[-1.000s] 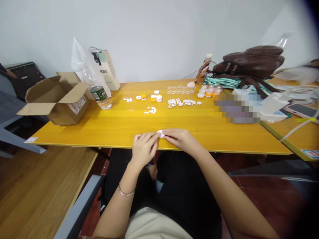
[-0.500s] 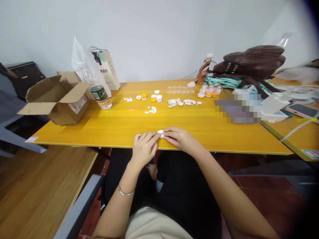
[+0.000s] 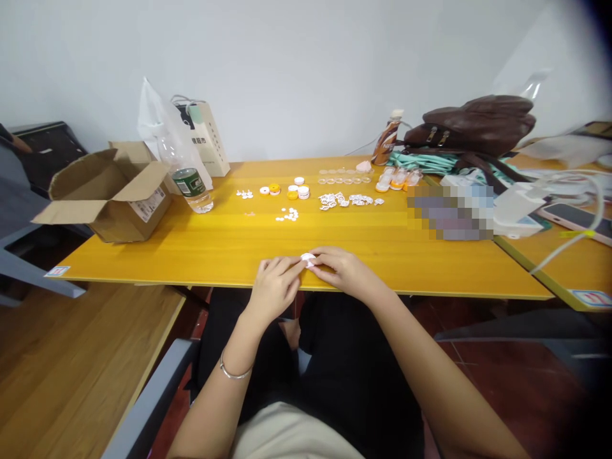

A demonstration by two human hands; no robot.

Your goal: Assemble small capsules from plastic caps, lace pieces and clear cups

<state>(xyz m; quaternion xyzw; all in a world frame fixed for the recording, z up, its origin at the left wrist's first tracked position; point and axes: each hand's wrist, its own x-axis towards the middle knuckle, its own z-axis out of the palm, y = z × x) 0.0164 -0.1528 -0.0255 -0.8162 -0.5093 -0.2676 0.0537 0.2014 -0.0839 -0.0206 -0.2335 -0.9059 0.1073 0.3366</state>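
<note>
A small white round piece (image 3: 308, 257) sits between my hands just above the table's front edge. My left hand (image 3: 276, 284) has its fingertips pressed against the piece's left side. From the right, my right hand (image 3: 340, 266) pinches it between thumb and fingers. Part of the piece is hidden by the fingertips. Beyond the hands lie several small white discs (image 3: 288, 215), white cut-out pieces (image 3: 333, 201), small white stemmed parts (image 3: 245, 194), and round white and orange cases (image 3: 299, 190).
The yellow wooden table (image 3: 229, 248) carries an open cardboard box (image 3: 119, 197) and a water bottle (image 3: 191, 185) on the left. Clear round covers (image 3: 347, 176), orange-based clear containers (image 3: 398, 179), a drink bottle (image 3: 386, 139) and a brown leather bag (image 3: 473, 127) stand farther back.
The white piece shows more of its upper face between the fingertips. My fingers have shifted slightly on it, both hands staying in place. The view has moved a little.
</note>
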